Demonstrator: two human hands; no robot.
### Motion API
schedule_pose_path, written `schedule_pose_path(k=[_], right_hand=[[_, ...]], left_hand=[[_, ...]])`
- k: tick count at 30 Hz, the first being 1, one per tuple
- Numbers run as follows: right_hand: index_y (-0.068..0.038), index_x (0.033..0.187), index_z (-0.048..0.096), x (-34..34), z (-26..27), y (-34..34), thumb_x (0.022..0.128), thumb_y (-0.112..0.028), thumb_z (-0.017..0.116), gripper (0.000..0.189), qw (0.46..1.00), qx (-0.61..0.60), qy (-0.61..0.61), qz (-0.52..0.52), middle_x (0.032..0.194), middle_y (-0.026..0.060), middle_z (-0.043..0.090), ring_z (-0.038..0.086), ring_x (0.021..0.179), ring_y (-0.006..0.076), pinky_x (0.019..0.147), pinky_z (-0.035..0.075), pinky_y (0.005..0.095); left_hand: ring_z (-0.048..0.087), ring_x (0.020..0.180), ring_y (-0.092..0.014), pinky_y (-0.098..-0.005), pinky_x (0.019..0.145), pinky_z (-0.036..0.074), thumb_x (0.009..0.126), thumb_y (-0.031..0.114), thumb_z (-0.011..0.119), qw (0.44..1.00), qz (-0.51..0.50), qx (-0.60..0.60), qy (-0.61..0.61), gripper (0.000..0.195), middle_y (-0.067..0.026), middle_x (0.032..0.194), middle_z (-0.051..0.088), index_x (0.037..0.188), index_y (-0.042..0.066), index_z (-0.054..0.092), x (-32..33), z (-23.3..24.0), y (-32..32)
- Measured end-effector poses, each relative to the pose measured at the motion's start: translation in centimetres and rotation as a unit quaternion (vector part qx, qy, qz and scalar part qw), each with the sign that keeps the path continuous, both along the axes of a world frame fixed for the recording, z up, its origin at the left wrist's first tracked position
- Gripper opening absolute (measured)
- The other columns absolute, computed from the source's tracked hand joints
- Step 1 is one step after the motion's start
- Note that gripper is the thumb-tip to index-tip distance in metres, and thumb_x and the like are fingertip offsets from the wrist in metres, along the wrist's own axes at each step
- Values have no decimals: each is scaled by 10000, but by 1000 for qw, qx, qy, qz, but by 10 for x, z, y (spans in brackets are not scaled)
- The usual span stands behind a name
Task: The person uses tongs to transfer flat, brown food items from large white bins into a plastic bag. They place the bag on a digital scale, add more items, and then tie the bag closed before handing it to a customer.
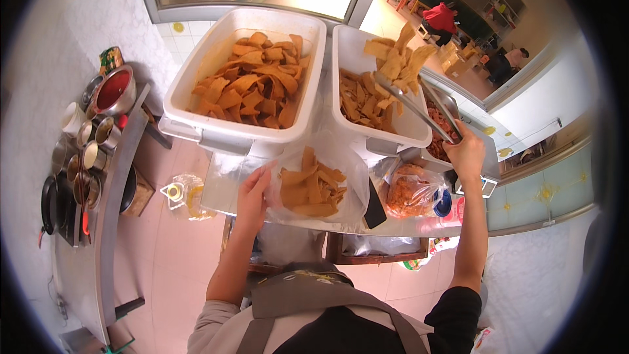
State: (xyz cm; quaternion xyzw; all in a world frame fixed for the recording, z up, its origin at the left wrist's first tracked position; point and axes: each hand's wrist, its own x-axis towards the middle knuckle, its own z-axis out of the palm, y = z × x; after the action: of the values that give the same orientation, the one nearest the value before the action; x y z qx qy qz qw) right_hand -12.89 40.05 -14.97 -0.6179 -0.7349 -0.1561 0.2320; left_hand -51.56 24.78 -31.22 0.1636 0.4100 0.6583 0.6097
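Note:
My right hand (466,152) is closed around metal tongs (422,115), whose tips grip a bunch of pale brown strips of food (400,61) above the right white plastic tub (403,138). More such strips lie inside that tub. At the table's front edge my left hand (254,199) holds the rim of a clear plastic bag (356,196) that has flat brown strips (312,189) in it. A larger white tub (245,135) with darker orange-brown pieces (255,83) stands behind the bag.
Right of the bag are a dark flat object (376,209), a bag of reddish food (410,189) and a metal container (435,145). An oil bottle (189,195) stands left. Pots crowd a side counter (105,236). Two people (441,19) are beyond the window opening.

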Motion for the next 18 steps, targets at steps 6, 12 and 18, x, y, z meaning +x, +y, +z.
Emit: schedule_pose_path(k=[6,12,18], right_hand=[[-37,1173,678,-9,12,-65,622,-9,743,555,994,-14,112,6,846,106,717,640,641,162,596,516,296],[-52,1116,684,-30,-47,-136,596,6,794,534,972,-68,182,132,864,64,685,553,569,140,506,448,284],[-71,1113,635,-38,-58,-127,580,-45,793,557,967,-67,-149,197,898,61,642,604,750,245,634,487,358]], left_hand=[[439,565,-44,-218,495,394,1014,198,509,1000,-3,-11,-3,338,67,705,486,1326,88,578,4,0,0],[421,561,-47,-221,506,379,1023,190,496,998,27,-16,-46,346,76,693,456,1349,92,557,8,3,4],[423,557,-27,-193,525,413,1019,191,509,999,26,-36,-31,360,91,669,465,1366,102,545,1,5,2]])
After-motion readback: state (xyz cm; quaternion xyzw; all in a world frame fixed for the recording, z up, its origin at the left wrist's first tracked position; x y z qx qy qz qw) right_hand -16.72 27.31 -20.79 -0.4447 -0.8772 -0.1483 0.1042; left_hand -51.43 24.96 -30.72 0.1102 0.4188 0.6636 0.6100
